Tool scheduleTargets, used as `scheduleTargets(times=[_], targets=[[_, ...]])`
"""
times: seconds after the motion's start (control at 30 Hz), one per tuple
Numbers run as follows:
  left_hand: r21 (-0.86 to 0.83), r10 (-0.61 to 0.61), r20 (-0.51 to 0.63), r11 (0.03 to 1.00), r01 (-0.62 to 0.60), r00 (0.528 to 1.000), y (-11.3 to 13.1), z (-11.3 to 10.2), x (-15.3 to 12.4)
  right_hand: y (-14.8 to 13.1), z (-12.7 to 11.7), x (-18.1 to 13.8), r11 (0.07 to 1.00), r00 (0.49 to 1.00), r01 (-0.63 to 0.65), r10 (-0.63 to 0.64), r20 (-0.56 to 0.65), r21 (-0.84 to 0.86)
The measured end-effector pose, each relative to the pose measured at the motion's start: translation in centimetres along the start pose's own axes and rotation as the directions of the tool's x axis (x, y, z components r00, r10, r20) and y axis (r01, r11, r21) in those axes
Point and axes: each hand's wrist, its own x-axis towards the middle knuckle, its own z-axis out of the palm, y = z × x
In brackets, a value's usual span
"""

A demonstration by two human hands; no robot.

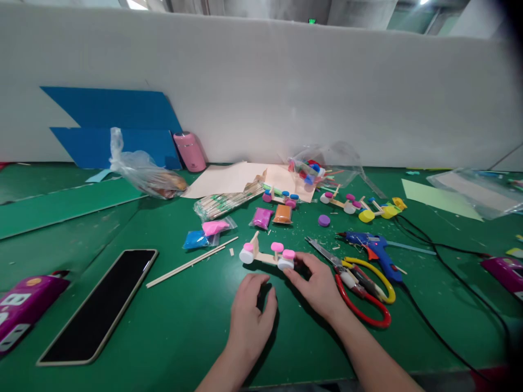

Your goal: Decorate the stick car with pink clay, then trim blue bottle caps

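Observation:
A small toy car [265, 257] of wooden sticks, with pink and white round wheels, stands on the table in front of me. My right hand [316, 280] has its thumb and fingers closed around the car's right end, at a wheel. Just below the car, my left hand [250, 310] rests with fingers curved and apart, holding nothing. Beside my right wrist lie scissors [324, 253] among red and yellow handles. A blue glue gun [378, 247] lies behind them. Two thin wooden sticks [192, 262] lie to the left of the car.
Several similar toy cars [337, 202] stand farther back. Small packets of coloured clay [261, 218], a bundle of sticks [229, 201] and a purple disc [324, 220] lie nearby. On the left are a phone [100, 305] and a purple power strip [28, 305]. Black cables [433, 326] cross the right side.

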Motion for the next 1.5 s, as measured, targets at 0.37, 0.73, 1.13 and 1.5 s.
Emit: scheduleTargets(times=[0.37,0.73,1.13,1.5], targets=[[-0.771,-0.44,0.328,0.387,0.506,0.836,1.7,0.1,1.9,-1.2,-0.6,-0.3,0.989,0.999,-0.026,0.029,-0.021,0.145],[-0.879,-0.401,0.375,0.134,0.458,0.836,0.8,0.7,3.3,-0.8,-0.4,-0.4,0.979,1.0,-0.01,0.005,0.025,0.202],[-0.874,-0.375,0.394,0.13,0.468,0.839,0.4,0.6,3.1,-0.4,-0.5,-0.7,0.987,1.0,0.019,-0.021,0.007,0.162],[-0.865,-0.34,0.428,0.115,0.488,0.838,0.5,0.5,2.9,-0.5,-0.4,-0.8,0.986,0.999,0.034,-0.031,-0.023,0.162]])
